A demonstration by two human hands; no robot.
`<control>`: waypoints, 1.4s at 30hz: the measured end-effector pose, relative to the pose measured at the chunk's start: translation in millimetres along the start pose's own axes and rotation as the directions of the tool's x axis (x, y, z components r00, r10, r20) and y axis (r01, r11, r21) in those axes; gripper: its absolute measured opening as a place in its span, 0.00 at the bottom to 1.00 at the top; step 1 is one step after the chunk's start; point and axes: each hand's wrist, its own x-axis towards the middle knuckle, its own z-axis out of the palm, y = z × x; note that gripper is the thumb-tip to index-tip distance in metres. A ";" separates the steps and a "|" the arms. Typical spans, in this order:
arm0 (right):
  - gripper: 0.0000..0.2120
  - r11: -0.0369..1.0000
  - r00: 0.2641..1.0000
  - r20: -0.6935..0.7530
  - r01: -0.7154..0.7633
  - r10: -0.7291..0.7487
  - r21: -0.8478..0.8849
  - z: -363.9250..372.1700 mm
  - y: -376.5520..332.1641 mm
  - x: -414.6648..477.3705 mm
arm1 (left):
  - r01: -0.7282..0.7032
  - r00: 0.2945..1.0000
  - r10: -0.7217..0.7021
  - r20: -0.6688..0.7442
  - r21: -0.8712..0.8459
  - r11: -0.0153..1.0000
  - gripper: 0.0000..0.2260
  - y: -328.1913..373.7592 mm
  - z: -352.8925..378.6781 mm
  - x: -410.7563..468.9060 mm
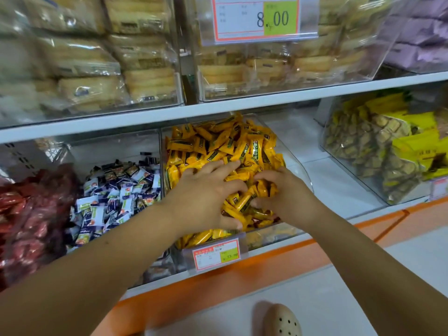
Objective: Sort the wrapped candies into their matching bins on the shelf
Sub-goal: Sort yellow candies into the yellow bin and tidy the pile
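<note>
My view: both on yellow candies (230,146).
Left hand (206,195) lies spread atop the pile; right hand (288,192) curls, fingers pinching a few.

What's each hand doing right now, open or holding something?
Left hand: open, fingers spread on the yellow candies.
Right hand: fingers curled round some yellow candies.

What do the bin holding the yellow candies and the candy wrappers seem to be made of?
The clear rigid candy bin looks like glossy acrylic or similar plastic; candies show through. The yellow-orange candy wrappers are probably shiny plastic film, crinkled with glints.
</note>
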 end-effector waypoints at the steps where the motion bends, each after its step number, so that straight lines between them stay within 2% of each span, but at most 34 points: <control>1: 0.19 0.999 1.000 -0.013 0.014 -0.014 0.030 -0.5 -4.1 2.1 | 0.009 1.000 -0.008 -0.026 0.010 1.000 0.30 -4.4 -2.4 -0.3; 5: 0.16 0.994 0.997 0.006 0.073 -0.073 -0.076 -7.3 -25.5 17.6 | 0.040 0.995 -0.035 -0.091 0.046 0.998 0.27 -23.6 -6.4 -0.3; 7: 0.18 0.995 0.995 0.056 0.086 -0.083 -0.051 -10.4 -35.6 29.7 | 0.062 0.994 -0.060 -0.095 0.026 0.998 0.27 -30.8 -7.8 0.9; 9: 0.21 0.992 0.989 0.106 0.109 -0.102 -0.062 -13.0 -43.5 41.8 | 0.089 0.991 -0.091 -0.099 -0.028 0.996 0.26 -35.7 -11.6 1.3; 12: 0.29 0.969 0.975 0.171 0.173 -0.143 -0.175 -16.2 -52.9 58.7 | 0.126 0.978 -0.143 -0.152 -0.120 0.985 0.24 -38.7 -16.1 -1.3; 15: 0.34 0.978 0.961 0.269 0.111 -0.060 -0.176 -14.4 -60.7 65.9 | 0.105 0.936 -0.083 -0.341 0.048 0.993 0.34 -32.4 -12.7 -2.4; 17: 0.33 0.992 0.937 0.348 0.023 0.023 -0.127 -19.0 -61.4 67.9 | 0.064 0.921 0.001 -0.389 0.153 0.986 0.44 -26.3 -10.6 2.8; 20: 0.29 0.990 0.903 0.428 -0.085 0.029 0.111 -35.1 -57.7 63.4 | -0.020 0.965 0.046 -0.257 0.104 0.994 0.47 -25.3 -15.3 13.3; 22: 0.33 0.965 0.905 0.424 -0.145 0.040 0.219 -45.7 -54.4 58.0 | -0.077 0.985 0.088 -0.148 0.079 0.994 0.42 -29.7 -14.9 16.7; 23: 0.35 0.964 0.913 0.403 -0.157 0.058 0.216 -50.6 -52.4 55.2 | -0.092 0.988 0.101 -0.118 0.080 0.992 0.38 -32.8 -13.2 17.4; 24: 0.33 0.971 0.927 0.366 -0.157 0.082 0.180 -55.4 -51.6 51.7 | -0.092 0.991 0.099 -0.094 0.078 0.993 0.34 -35.8 -11.4 17.2; 26: 0.21 0.986 0.951 0.288 -0.144 0.115 0.080 -65.6 -49.4 43.7 | -0.074 0.994 0.080 -0.071 0.079 0.994 0.30 -40.8 -9.2 15.0; 27: 0.14 0.986 0.949 0.284 -0.157 0.136 0.052 -68.8 -50.1 38.7 | -0.071 0.995 0.077 -0.068 0.085 0.994 0.30 -42.7 -9.0 14.1; 29: 0.09 0.986 0.919 0.360 -0.142 0.162 -0.083 -63.4 -49.8 29.3 | -0.067 0.995 0.073 -0.065 0.087 0.994 0.29 -45.1 -9.3 12.8; 31: 0.11 0.911 0.901 0.386 -0.025 0.199 -0.412 -46.6 -45.2 24.6 | -0.050 0.996 0.055 -0.064 0.071 0.996 0.30 -45.5 -9.3 12.0; 32: 0.12 0.849 0.919 0.352 0.037 0.179 -0.527 -36.4 -41.2 24.6 | -0.041 0.997 0.045 -0.067 0.061 0.997 0.30 -45.0 -8.6 11.5; 33: 0.13 0.827 0.938 0.307 0.043 0.160 -0.560 -28.1 -38.9 24.0 | -0.034 0.997 0.038 -0.070 0.051 0.998 0.30 -44.6 -7.6 11.0; 37: 0.17 0.857 0.979 0.169 -0.010 0.113 -0.516 -6.6 -28.8 22.8 | -0.006 0.998 0.005 -0.067 -0.017 1.000 0.30 -44.5 -7.1 7.8; 42: 0.26 0.785 0.983 0.141 -0.005 0.118 -0.619 5.8 -21.8 28.5 | -0.001 0.997 -0.008 -0.072 -0.124 0.992 0.29 -47.8 -5.9 3.4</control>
